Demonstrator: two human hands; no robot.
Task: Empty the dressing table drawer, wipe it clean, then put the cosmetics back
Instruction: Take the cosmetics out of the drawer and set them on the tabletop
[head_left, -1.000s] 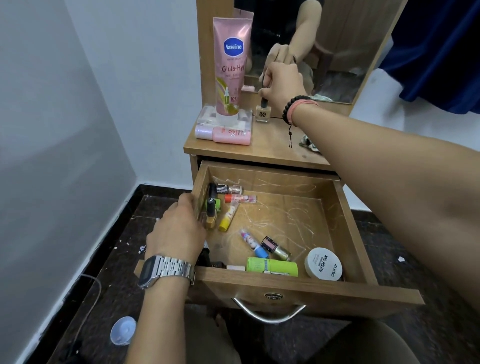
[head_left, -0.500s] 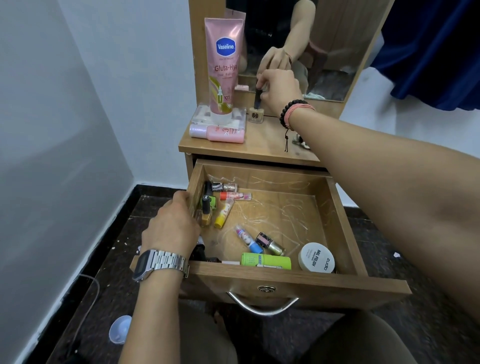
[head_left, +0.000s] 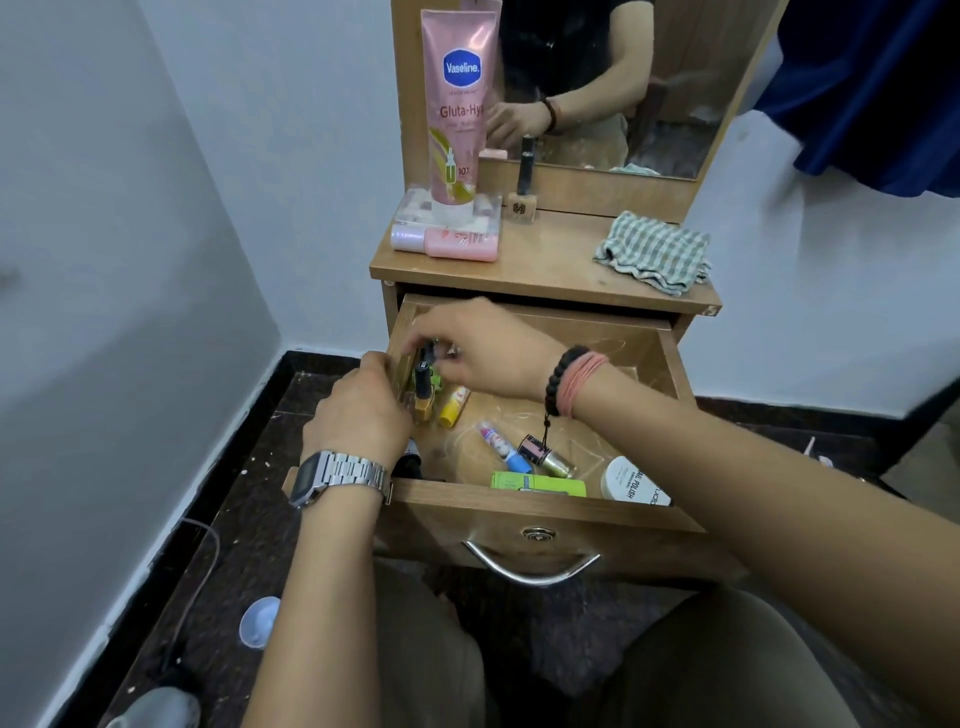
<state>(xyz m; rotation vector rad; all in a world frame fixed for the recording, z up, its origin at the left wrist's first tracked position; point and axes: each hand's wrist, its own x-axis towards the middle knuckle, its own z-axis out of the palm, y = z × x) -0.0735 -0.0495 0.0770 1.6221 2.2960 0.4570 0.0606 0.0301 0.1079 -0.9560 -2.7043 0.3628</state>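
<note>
Small bottles (head_left: 423, 387) are bunched in the drawer (head_left: 545, 506) at its left wall. Right hand (head_left: 480, 348) is curled over them, grip hidden; left hand (head_left: 358, 410) is curled on that wall. Bottles judged light, glassy, slippery; best pinched at the caps.

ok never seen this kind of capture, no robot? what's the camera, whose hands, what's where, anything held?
No robot: a person works bare-handed, filmed by one wide-angle camera on their head, looking down. The left hand with the steel watch rests at the left wall of the open wooden drawer. The right hand with the bead bracelet reaches into the drawer's back-left corner among small bottles; whether it grips one cannot be told. The drawer holds a green tube, a white round jar and more. On the tabletop stand a tall pink Vaseline tube and a nail polish bottle, beside a checked cloth.
</note>
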